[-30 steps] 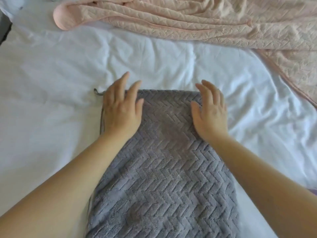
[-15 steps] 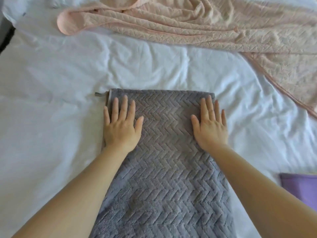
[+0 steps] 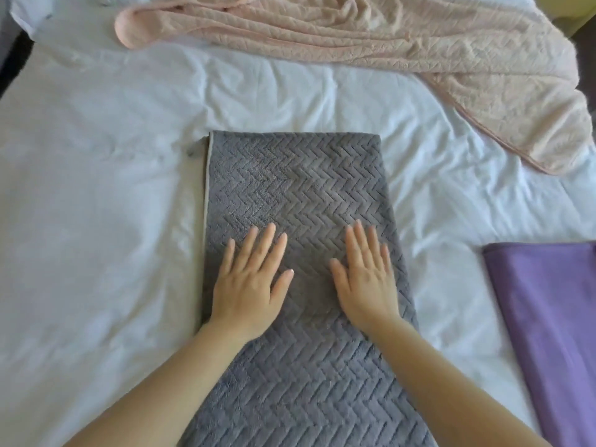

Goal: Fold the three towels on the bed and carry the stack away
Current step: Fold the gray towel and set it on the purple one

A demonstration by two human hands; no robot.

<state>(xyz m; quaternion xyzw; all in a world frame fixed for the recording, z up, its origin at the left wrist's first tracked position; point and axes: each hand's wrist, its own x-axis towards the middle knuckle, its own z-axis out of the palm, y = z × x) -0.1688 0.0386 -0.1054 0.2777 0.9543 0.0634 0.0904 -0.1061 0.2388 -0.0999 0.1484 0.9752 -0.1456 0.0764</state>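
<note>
A grey towel [image 3: 296,182] with a zigzag weave lies as a long folded strip on the white bed sheet [image 3: 96,221], running from the middle of the bed toward me. My left hand [image 3: 251,282] and my right hand [image 3: 364,279] rest flat on it, palms down, fingers spread, side by side near its middle. A pink towel [image 3: 387,43] lies crumpled and unfolded across the far side of the bed. A purple towel [image 3: 548,317] lies flat at the right edge, partly out of frame.
The sheet is wrinkled, with bare stretches to the left of the grey towel and between it and the purple one. A dark gap shows at the bed's far left edge [image 3: 13,50].
Both hands have slid along the grey towel toward me, from its far end to its middle, staying flat. The view has shifted, bringing the purple towel into sight.
</note>
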